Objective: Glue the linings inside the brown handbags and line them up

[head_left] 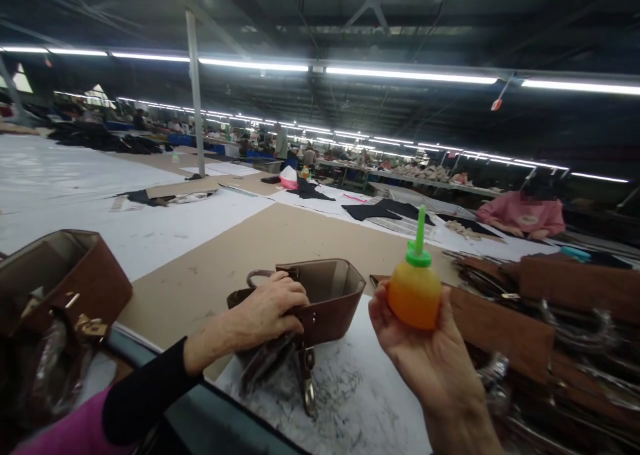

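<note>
Near the middle of the table stands a brown handbag [336, 313], its top open and its pale lining showing. My left hand [273, 308] is closed over the bag's left side, the fingers bent across its rim by the handle. A dark strap with a metal clasp [309, 381] hangs down the front of this bag. Raised to the right of it, my right hand [425, 348] is wrapped round a squeeze bottle [415, 295] with a green nozzle and orange liquid inside. The bottle is nearly upright, apart from the bag.
Another open brown bag [107, 288] stands at the left edge. Several brown bags [505, 321] with plastic-wrapped handles lie piled on the right. Black fabric pieces [373, 211] lie farther back. A person in a pink top [525, 213] sits across the table at the right.
</note>
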`<state>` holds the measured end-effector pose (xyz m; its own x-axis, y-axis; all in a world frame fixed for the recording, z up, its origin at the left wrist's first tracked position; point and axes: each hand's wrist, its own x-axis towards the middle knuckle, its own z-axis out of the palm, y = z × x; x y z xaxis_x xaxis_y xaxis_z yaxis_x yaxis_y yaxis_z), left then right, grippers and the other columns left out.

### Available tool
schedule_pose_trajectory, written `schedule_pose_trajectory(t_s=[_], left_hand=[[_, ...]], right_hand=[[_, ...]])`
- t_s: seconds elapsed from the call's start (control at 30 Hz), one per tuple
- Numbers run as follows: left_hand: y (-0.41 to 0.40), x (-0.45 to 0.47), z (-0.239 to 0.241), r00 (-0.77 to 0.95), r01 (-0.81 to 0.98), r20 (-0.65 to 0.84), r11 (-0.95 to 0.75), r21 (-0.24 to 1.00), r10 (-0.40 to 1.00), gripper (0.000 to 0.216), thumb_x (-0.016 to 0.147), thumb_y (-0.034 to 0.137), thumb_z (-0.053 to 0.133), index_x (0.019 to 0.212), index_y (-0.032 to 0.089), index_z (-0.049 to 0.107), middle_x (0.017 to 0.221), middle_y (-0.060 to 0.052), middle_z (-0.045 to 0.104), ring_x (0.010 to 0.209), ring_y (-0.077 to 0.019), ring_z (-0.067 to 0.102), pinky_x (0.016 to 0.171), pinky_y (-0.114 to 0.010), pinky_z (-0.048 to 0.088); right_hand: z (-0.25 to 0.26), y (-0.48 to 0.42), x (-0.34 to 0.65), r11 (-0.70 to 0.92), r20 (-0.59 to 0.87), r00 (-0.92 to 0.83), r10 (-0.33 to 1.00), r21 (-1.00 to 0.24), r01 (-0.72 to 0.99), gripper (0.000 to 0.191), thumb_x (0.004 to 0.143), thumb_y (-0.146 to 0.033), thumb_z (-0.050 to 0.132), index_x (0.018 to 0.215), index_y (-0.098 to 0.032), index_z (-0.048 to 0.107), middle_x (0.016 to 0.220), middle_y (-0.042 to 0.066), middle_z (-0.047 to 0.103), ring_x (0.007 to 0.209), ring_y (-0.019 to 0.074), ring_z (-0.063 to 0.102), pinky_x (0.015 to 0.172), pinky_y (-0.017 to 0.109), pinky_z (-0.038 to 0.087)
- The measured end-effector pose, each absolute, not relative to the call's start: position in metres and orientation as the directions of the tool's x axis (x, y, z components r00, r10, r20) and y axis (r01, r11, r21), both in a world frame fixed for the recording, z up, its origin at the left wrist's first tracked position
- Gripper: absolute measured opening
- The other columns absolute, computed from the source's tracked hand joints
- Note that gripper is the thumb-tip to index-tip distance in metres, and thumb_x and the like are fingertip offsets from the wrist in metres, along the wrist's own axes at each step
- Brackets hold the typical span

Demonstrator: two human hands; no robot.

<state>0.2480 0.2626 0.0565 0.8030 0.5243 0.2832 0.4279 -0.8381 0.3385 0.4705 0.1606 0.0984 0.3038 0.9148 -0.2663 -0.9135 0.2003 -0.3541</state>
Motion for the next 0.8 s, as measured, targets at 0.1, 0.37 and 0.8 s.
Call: schedule_pose_trajectory(t_s=[0.1, 0.37, 0.8], left_hand=[[0.260, 0.245, 0.058, 0.645, 0.504, 0.296, -0.683, 0.529, 0.705, 0.026, 0.073, 0.040, 0.073, 0.090, 0.021, 0.067, 0.097, 0.001, 0.066, 0.094, -0.0185, 0.056, 0.088, -0.030, 0.035], [0.265, 0.267, 0.043, 0.146, 0.567, 0.205, -0.252, 0.784, 0.968, 0.035, 0.080, 0.042, 0.056, 0.057, 0.016, 0.057, 0.056, 0.001, 0.057, 0.060, -0.0140, 0.054, 0.059, -0.026, 0.034], [0.324, 0.280, 0.041, 0.109, 0.922, 0.190, -0.171, 0.348, 0.976, 0.049, 0.067, 0.056, 0.072, 0.091, 0.016, 0.058, 0.093, -0.010, 0.067, 0.093, -0.0303, 0.060, 0.086, -0.042, 0.039]], right_hand=[[0.103, 0.198, 0.465, 0.198, -0.134, 0.288, 0.948, -0.461, -0.865, 0.042, 0.095, -0.053, 0.048, 0.100, -0.015, 0.066, 0.092, 0.010, 0.064, 0.086, 0.0233, 0.063, 0.077, 0.042, 0.056], [0.094, 0.255, 0.474, 0.092, -0.158, 0.225, 0.961, -0.586, -0.805, 0.036, 0.094, -0.045, 0.054, 0.101, -0.012, 0.064, 0.091, 0.013, 0.064, 0.087, 0.0275, 0.063, 0.077, 0.054, 0.053], [0.095, 0.234, 0.453, -0.038, -0.259, 0.129, 0.957, -0.555, -0.831, 0.032, 0.090, -0.042, 0.062, 0.110, -0.017, 0.062, 0.108, 0.014, 0.060, 0.102, 0.0334, 0.059, 0.083, 0.066, 0.046]])
